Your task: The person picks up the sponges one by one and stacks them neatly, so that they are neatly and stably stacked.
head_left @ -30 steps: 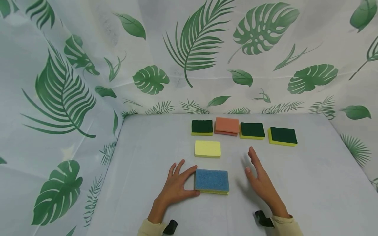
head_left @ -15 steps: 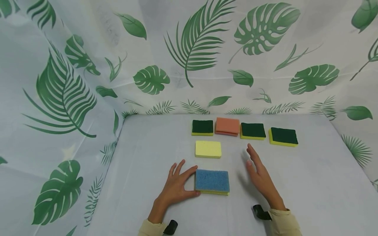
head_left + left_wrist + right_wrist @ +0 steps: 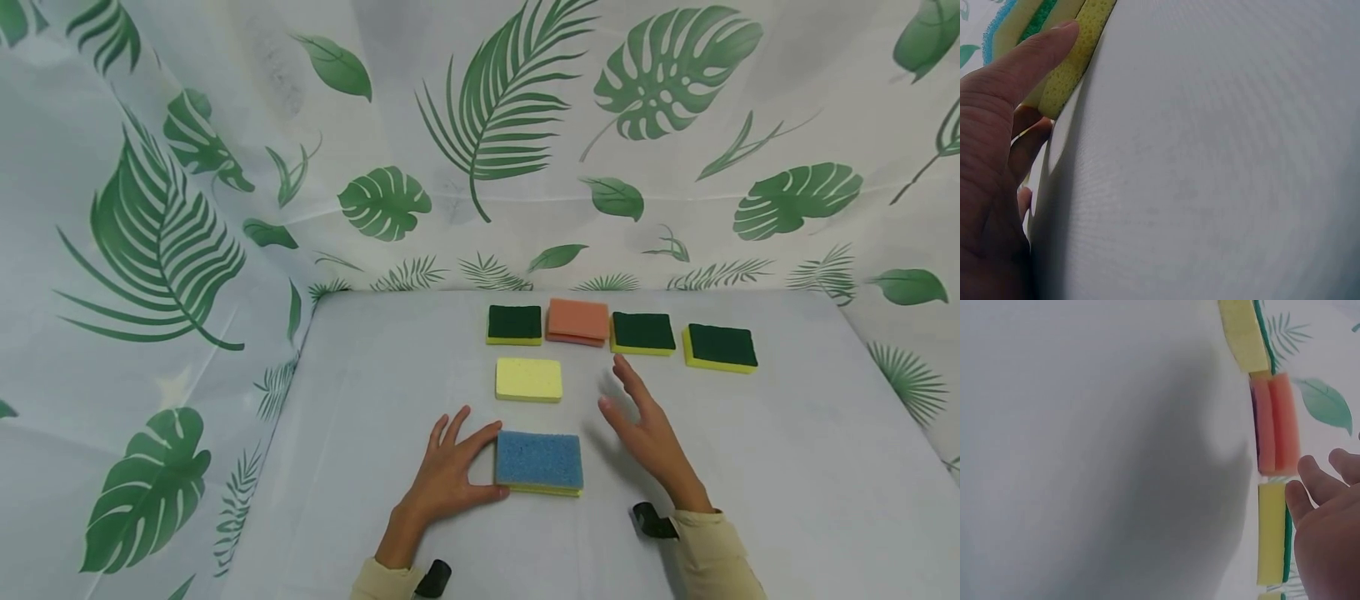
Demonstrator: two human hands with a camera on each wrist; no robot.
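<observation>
In the head view my left hand [image 3: 447, 473] pinches the left end of a stack of sponges, thumb at the near corner and index finger at the far one. A blue-topped sponge [image 3: 538, 459] lies uppermost; the left wrist view shows a green layer below it and a porous yellow sponge [image 3: 1085, 47] at the bottom, against the table. My right hand [image 3: 654, 442] hovers to the right, holding nothing, fingers extended and thumb apart. Beyond the stack lies a pale yellow sponge [image 3: 528, 379], left of the right fingertips.
Along the back of the white table [image 3: 360, 400] stand a folded-looking orange sponge pair [image 3: 577, 319] and several green-topped yellow sponges, such as the left one [image 3: 513, 323] and the far-right one [image 3: 720, 346]. Leaf-printed cloth [image 3: 487, 192] hangs behind and at the sides.
My right hand has moved forward and left, towards the back row and the pale yellow sponge. My left hand and the stack have stayed in place.
</observation>
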